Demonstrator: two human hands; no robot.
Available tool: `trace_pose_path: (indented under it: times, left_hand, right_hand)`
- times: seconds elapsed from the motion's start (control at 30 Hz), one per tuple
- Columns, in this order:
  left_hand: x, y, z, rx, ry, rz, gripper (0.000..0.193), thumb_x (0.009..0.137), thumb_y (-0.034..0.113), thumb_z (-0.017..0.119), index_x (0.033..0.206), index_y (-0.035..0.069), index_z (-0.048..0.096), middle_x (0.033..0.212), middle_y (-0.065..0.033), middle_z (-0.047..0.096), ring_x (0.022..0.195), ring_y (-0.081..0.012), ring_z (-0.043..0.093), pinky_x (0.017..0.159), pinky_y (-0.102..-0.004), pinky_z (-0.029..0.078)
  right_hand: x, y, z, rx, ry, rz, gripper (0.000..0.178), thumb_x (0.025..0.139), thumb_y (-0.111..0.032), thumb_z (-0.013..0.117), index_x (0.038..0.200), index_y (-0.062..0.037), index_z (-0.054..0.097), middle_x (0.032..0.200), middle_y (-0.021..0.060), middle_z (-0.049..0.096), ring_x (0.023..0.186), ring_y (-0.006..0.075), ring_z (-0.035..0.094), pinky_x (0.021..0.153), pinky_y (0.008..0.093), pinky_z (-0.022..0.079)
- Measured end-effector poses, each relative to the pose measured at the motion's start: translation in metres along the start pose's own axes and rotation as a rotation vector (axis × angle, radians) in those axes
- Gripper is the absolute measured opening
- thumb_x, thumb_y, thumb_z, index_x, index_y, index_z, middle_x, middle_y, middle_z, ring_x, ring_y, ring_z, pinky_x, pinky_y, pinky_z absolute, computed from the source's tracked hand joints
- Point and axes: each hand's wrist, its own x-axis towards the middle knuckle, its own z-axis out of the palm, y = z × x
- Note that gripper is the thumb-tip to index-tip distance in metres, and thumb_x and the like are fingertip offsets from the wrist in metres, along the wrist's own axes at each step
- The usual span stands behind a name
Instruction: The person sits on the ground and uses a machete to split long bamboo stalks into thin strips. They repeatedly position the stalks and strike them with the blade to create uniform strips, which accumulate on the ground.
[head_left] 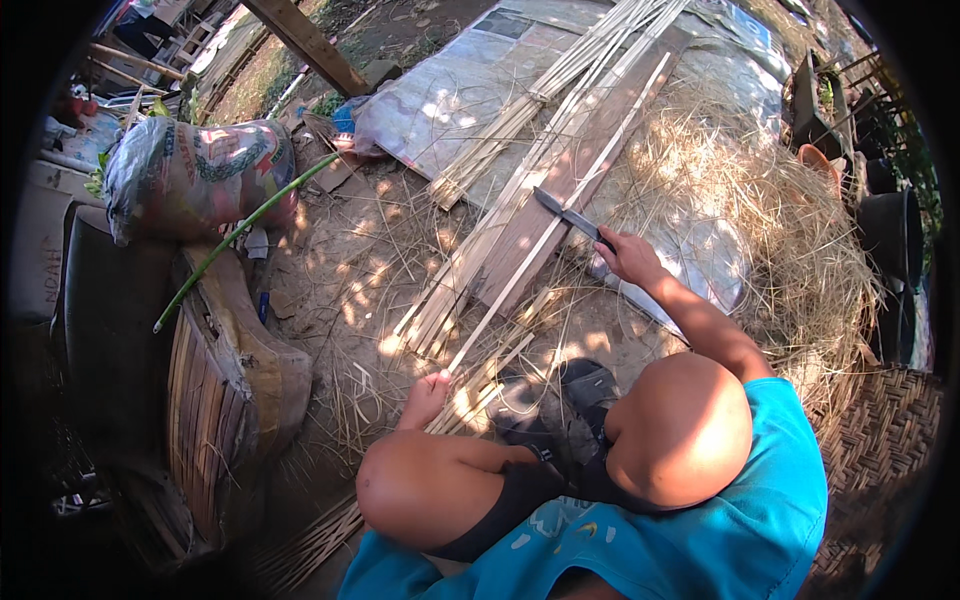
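My right hand is closed round the handle of a knife. Its dark blade lies across a long, pale bamboo strip on a brown wooden board. Near my left knee, my left hand pinches the near end of that strip, which runs away from me along the board. A bundle of similar strips lies beside the board on its left, and another bundle rests farther off on a sheet. The edge of the blade against the strip is too small to make out.
Thin shavings are heaped at the right, beside a woven mat. A stuffed sack, a green stalk and a wooden block stand at the left. A printed sheet covers the ground ahead.
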Motion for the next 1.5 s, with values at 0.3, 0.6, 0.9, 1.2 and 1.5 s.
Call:
trace_pose_path:
  times: [0.3,0.6,0.9,1.2,1.5]
  left_hand:
    - [-0.064,-0.072,-0.044,0.131,0.132,-0.078,0.05,0.102,0.044,0.057,0.078,0.001,0.067,0.059,-0.0053,0.054,0.057,-0.0125,0.048,0.057,-0.035,0.042]
    - [0.008,-0.003,0.026,0.437,0.311,0.29,0.038,0.099,0.042,0.057,0.113,0.008,0.063,0.075,-0.0185,0.068,0.075,-0.0379,0.069,0.071,-0.0458,0.054]
    - [-0.009,0.02,0.004,0.702,0.079,0.076,0.037,0.106,0.04,0.043,0.108,0.007,0.062,0.089,-0.0292,0.068,0.091,-0.0494,0.067,0.079,-0.0595,0.052]
    - [0.005,0.01,0.013,0.606,0.205,0.441,0.04,0.108,0.032,0.042,0.106,0.0,0.065,0.092,-0.0272,0.066,0.086,-0.0465,0.063,0.079,-0.0524,0.052]
    - [-0.045,0.0,0.006,0.533,0.113,0.013,0.041,0.106,0.038,0.047,0.099,0.003,0.067,0.093,-0.0254,0.069,0.088,-0.0494,0.065,0.079,-0.0569,0.049]
  right_hand:
    - [0.049,0.064,-0.068,0.1,0.214,0.708,0.041,0.104,-0.043,0.05,0.117,-0.0079,0.067,0.091,0.0253,0.072,0.084,0.0438,0.07,0.075,0.0519,0.057]
    - [-0.042,-0.086,0.042,0.205,-0.22,-0.082,0.041,0.105,-0.044,0.048,0.127,-0.0111,0.057,0.099,0.0281,0.068,0.098,0.0481,0.066,0.09,0.0557,0.052]
    - [0.059,0.133,-0.073,-0.279,0.247,0.425,0.039,0.106,-0.039,0.046,0.114,-0.0043,0.062,0.08,0.0247,0.07,0.074,0.046,0.069,0.067,0.0567,0.053]
    - [-0.026,-0.068,0.032,0.016,-0.202,-0.126,0.045,0.103,-0.048,0.052,0.136,-0.0172,0.056,0.088,0.0208,0.069,0.079,0.0421,0.07,0.073,0.0517,0.057]
    - [0.002,-0.022,0.001,0.042,-0.052,-0.069,0.041,0.105,-0.043,0.048,0.123,-0.0087,0.06,0.088,0.0248,0.068,0.085,0.0455,0.068,0.074,0.0558,0.054]
